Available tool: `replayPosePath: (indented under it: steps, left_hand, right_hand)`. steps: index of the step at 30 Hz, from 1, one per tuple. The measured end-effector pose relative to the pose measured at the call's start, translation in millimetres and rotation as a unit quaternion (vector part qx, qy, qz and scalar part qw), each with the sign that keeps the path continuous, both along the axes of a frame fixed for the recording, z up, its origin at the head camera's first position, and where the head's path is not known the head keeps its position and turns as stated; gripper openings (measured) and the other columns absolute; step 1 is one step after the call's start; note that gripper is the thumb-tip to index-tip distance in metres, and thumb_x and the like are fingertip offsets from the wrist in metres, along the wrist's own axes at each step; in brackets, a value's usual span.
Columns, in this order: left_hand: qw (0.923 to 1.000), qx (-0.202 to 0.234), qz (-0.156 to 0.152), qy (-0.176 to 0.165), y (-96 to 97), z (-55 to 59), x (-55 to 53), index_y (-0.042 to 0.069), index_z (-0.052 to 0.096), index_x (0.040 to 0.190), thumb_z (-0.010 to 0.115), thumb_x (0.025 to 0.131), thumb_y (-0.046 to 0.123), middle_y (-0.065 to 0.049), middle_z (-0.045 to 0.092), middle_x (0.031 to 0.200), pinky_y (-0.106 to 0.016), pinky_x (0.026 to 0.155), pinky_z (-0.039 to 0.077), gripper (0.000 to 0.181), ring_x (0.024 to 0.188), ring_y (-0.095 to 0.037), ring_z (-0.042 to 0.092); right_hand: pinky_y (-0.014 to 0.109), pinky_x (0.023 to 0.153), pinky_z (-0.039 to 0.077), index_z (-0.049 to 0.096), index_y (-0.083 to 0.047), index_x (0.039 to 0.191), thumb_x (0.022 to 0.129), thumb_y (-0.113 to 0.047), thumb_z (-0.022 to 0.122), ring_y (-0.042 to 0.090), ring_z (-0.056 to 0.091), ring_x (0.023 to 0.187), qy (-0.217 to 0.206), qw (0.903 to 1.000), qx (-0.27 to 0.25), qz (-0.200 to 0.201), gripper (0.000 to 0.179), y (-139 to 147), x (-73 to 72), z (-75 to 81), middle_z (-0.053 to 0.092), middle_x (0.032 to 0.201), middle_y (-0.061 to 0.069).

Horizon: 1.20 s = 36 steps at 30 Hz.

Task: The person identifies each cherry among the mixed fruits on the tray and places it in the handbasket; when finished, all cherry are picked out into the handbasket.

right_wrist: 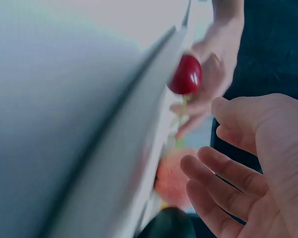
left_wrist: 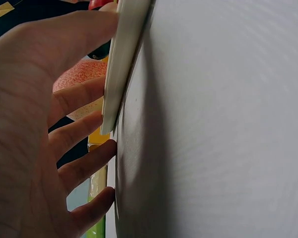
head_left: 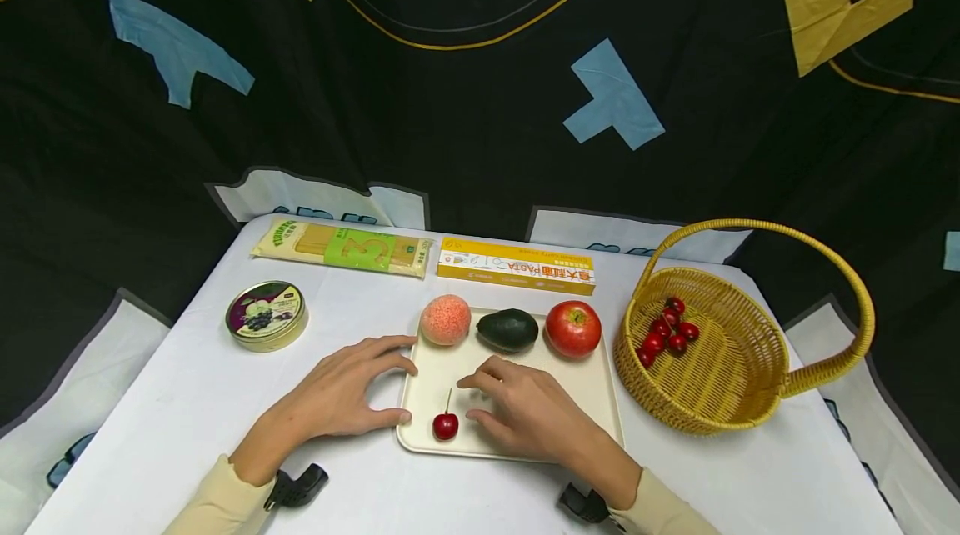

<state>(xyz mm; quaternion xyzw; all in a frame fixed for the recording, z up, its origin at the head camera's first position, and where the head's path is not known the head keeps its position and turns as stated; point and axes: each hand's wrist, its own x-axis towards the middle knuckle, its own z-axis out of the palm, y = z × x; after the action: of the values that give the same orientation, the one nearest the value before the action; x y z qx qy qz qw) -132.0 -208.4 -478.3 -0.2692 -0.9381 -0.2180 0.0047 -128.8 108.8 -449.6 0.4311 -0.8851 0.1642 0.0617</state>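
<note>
A cream tray (head_left: 570, 435) holds a single cherry (head_left: 446, 426) with its stem up, near the front left corner. Along the tray's back sit a speckled pink peach (head_left: 446, 320), a dark green avocado (head_left: 508, 330) and a red apple (head_left: 573, 329). My left hand (head_left: 337, 393) spreads at the tray's left side, thumb and fingertips right at the rim. Over the tray, just right of the cherry, hovers my right hand (head_left: 525, 410), fingers loosely bent and holding nothing. The right wrist view shows the cherry (right_wrist: 187, 75) beyond the thumb tip, apart from it.
To the right stands a wicker basket (head_left: 727, 410) with a tall handle and several cherries (head_left: 663, 333) inside. Behind the tray lie a noodle packet (head_left: 345, 247) and a yellow pasta box (head_left: 517, 265). A round tin (head_left: 267, 316) is at the left.
</note>
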Motion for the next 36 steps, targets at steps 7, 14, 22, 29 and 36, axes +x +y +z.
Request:
replayPosePath:
  steps: [7,14,22,29,36]
  left_hand:
    - [1.0000,0.000,-0.001,-0.004,-0.6,-0.7,-0.6,0.036,0.072,0.124,0.084,0.085,0.064,0.006,0.052,0.162,-0.062,0.108,0.050,0.049,0.144,-0.029,0.055]
    - [1.0000,-0.001,-0.005,0.003,-0.2,-0.8,-1.8,0.035,0.072,0.125,0.084,0.085,0.064,0.005,0.053,0.162,-0.062,0.108,0.051,0.050,0.144,-0.029,0.055]
    - [1.0000,-0.002,-0.007,0.004,0.2,0.7,-1.5,0.035,0.072,0.124,0.084,0.086,0.062,0.004,0.053,0.161,-0.062,0.109,0.050,0.049,0.144,-0.029,0.055]
    - [1.0000,0.001,-0.008,0.004,0.1,1.4,-2.5,0.035,0.072,0.124,0.085,0.085,0.061,0.005,0.052,0.162,-0.062,0.108,0.050,0.048,0.144,-0.029,0.055]
    - [1.0000,-0.003,-0.006,0.001,-0.2,1.4,-1.6,0.034,0.072,0.124,0.085,0.085,0.061,0.004,0.053,0.161,-0.062,0.108,0.051,0.049,0.143,-0.029,0.056]
  right_hand:
    - [0.016,0.072,0.051,0.074,-0.023,0.130,0.098,-0.028,0.080,-0.001,0.056,0.081,-0.059,0.9980,-0.009,0.019,0.033,-9,7.0,-7.0,0.068,0.117,-0.007]
    - [0.012,0.074,0.049,0.075,-0.023,0.129,0.098,-0.031,0.081,0.000,0.059,0.084,-0.085,0.9957,-0.029,0.024,0.032,-12,9.5,-13.2,0.067,0.119,-0.008]
    - [0.011,0.076,0.047,0.074,-0.025,0.130,0.098,-0.028,0.081,-0.004,0.053,0.081,-0.092,0.9946,-0.021,0.041,0.033,-15,12.2,-17.1,0.066,0.120,-0.008]
    - [0.008,0.079,0.046,0.074,-0.024,0.125,0.098,-0.026,0.082,-0.002,0.056,0.085,-0.100,0.9935,-0.021,0.049,0.028,-16,13.6,-17.3,0.066,0.117,-0.009]
    - [0.007,0.078,0.045,0.074,-0.022,0.120,0.096,-0.021,0.082,-0.003,0.056,0.083,-0.097,0.9936,-0.023,0.054,0.025,-14,13.9,-16.8,0.067,0.113,-0.010]
